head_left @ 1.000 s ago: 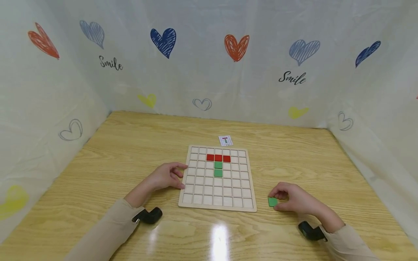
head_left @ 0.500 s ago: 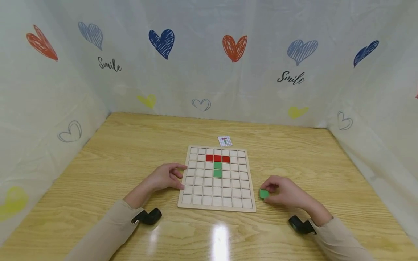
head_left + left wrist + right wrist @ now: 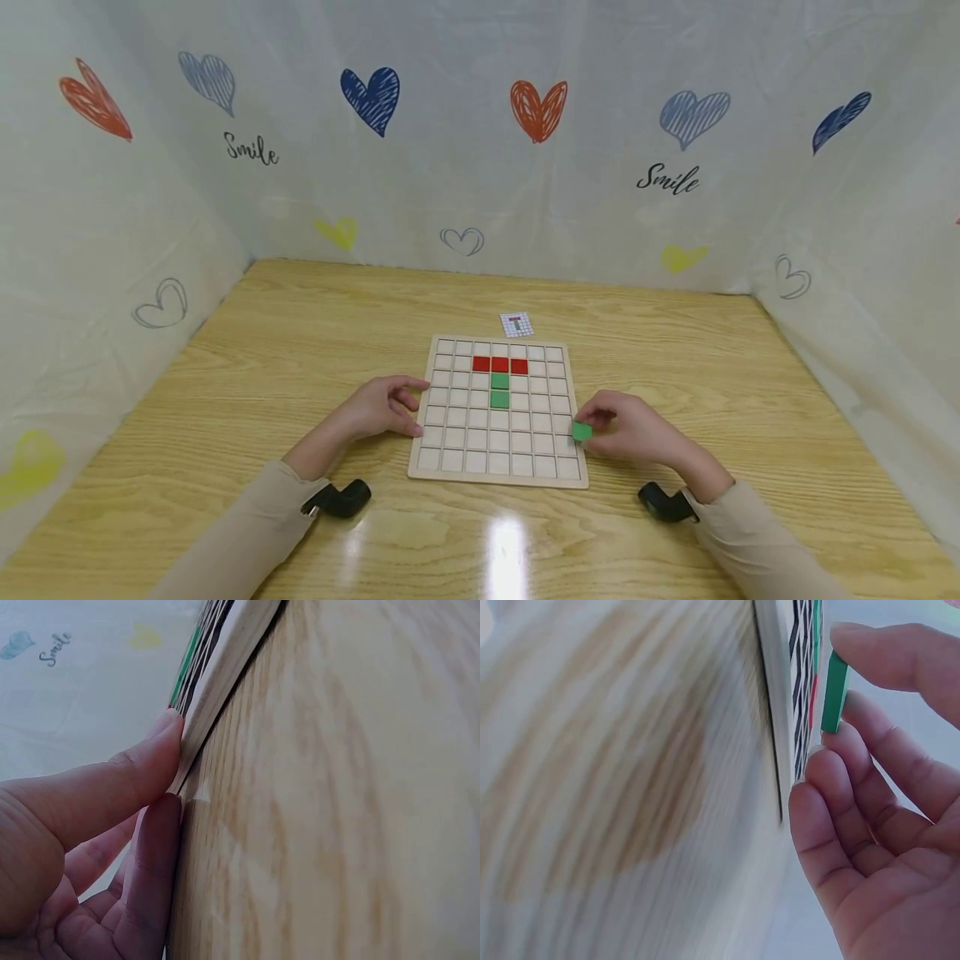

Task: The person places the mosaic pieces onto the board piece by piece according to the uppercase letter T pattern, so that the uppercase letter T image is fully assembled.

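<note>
A square wooden grid board [image 3: 457, 458] lies on the table, with three red tiles [image 3: 500, 364] in a row and two green tiles [image 3: 500, 390] below the middle one. At the board's left edge, my left hand [image 3: 378, 406] rests its thumb and index fingertip against the rim, spaced apart. Over the board's right edge, my right hand [image 3: 633, 427] pinches a loose green tile [image 3: 835, 694] between thumb and fingertips. In the right wrist view that tile is raised above the board's surface.
Behind the board lies a small printed card [image 3: 517, 324] showing a gridded T pattern. The wooden table [image 3: 337, 317] is enclosed at the back and sides by a white curtain [image 3: 465, 183] with hearts. Each wrist carries a black camera mount.
My right hand has carried the green tile leftward and away from me, from the bare table to the board's right edge. The left hand has stayed put.
</note>
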The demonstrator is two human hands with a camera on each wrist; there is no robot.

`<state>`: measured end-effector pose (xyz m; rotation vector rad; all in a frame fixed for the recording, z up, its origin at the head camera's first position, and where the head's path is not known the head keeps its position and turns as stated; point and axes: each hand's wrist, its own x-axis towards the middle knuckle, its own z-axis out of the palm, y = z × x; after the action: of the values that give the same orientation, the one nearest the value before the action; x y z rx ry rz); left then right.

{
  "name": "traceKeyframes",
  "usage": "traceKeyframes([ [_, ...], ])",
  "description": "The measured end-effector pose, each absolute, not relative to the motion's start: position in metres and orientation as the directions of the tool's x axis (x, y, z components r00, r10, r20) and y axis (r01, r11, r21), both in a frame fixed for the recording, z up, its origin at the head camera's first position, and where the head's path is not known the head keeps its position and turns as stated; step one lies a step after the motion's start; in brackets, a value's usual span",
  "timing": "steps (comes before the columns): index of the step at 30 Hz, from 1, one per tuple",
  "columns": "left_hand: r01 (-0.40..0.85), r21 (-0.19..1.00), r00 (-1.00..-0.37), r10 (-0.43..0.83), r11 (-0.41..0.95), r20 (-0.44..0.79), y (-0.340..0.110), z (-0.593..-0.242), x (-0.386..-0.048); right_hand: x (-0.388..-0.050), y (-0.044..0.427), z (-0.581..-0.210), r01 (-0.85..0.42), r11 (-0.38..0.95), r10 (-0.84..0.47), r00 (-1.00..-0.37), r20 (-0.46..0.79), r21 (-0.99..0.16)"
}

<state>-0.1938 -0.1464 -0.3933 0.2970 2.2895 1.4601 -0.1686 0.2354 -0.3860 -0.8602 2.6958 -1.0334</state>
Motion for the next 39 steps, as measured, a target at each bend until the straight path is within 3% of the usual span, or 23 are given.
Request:
traceKeyframes([
  [39, -0.048, 0.901, -0.899, 0.374, 0.431, -0.227, -0.149, -0.398, -0.196, -0.2, 0.163, -0.378, -0.476, 0.563, -0.629, -0.777, 0.023, -0.676],
])
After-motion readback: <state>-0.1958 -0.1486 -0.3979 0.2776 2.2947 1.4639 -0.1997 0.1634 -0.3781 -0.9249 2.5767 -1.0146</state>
